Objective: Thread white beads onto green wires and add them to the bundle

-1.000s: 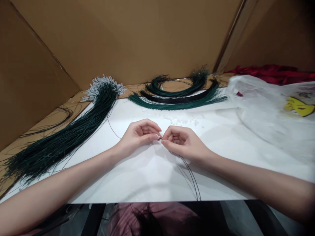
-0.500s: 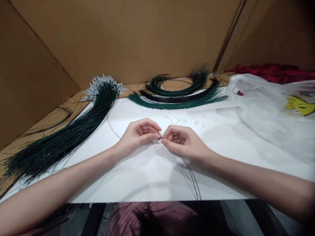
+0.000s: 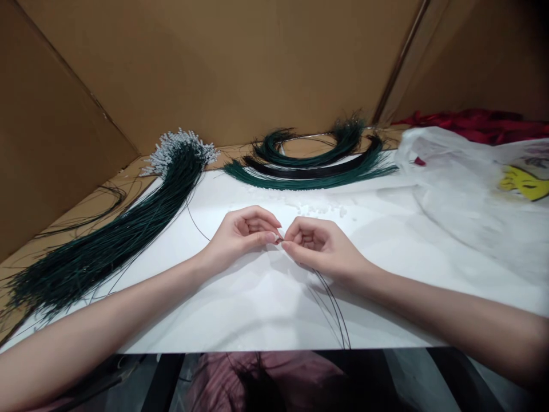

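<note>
My left hand [image 3: 242,234] and my right hand [image 3: 319,246] meet fingertip to fingertip over the white sheet [image 3: 266,309]. Both are pinched shut. My right hand pinches the end of a thin dark green wire [image 3: 332,306] that runs back under my wrist to the sheet's near edge. My left hand pinches something tiny at that wire's tip; I cannot make it out. Small clear beads [image 3: 319,207] lie scattered just beyond my hands.
A long bundle of green wires with white tips [image 3: 128,229] lies at the left. Curved bundles of green wires [image 3: 313,163] lie at the back. A clear plastic bag [image 3: 472,194] sits at the right, red cloth [image 3: 476,125] behind it. Cardboard walls [image 3: 223,68] surround the table.
</note>
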`<action>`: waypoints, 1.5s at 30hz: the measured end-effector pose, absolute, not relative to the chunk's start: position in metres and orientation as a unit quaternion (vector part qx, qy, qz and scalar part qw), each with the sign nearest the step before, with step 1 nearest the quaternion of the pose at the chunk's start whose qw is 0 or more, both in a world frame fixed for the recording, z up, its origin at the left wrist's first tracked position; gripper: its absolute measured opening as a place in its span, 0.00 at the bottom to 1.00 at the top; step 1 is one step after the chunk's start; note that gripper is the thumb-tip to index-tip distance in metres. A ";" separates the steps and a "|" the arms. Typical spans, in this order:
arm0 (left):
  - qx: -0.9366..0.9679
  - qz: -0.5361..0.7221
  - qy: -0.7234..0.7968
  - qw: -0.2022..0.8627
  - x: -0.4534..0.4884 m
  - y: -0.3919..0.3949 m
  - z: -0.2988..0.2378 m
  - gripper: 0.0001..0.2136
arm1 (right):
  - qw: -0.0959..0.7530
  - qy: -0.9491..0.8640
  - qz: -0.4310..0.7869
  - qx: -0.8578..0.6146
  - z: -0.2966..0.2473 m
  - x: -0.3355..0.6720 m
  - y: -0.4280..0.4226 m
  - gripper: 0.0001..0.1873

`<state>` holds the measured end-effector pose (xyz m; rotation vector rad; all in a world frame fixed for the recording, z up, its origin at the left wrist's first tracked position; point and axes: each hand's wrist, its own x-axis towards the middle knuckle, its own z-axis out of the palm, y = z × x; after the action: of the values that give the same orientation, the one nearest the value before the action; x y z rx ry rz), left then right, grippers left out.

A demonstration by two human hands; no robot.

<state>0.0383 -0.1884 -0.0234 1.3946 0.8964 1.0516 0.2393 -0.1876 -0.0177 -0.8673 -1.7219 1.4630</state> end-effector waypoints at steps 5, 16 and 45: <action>0.595 0.439 0.382 0.555 0.038 -0.188 -0.023 0.10 | 0.347 -0.668 0.567 -0.334 -0.017 0.239 -0.189 0.06; 0.588 0.422 0.356 0.592 0.034 -0.185 -0.027 0.09 | 0.336 -0.673 0.570 -0.330 -0.016 0.239 -0.189 0.07; 0.605 0.409 0.336 0.594 0.032 -0.182 -0.027 0.05 | 0.331 -0.686 0.569 -0.311 -0.017 0.241 -0.190 0.05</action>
<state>0.0320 -0.1821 -0.0268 1.4068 0.7811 0.9509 0.2414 -0.1904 -0.0165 -0.8144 -1.7932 1.4866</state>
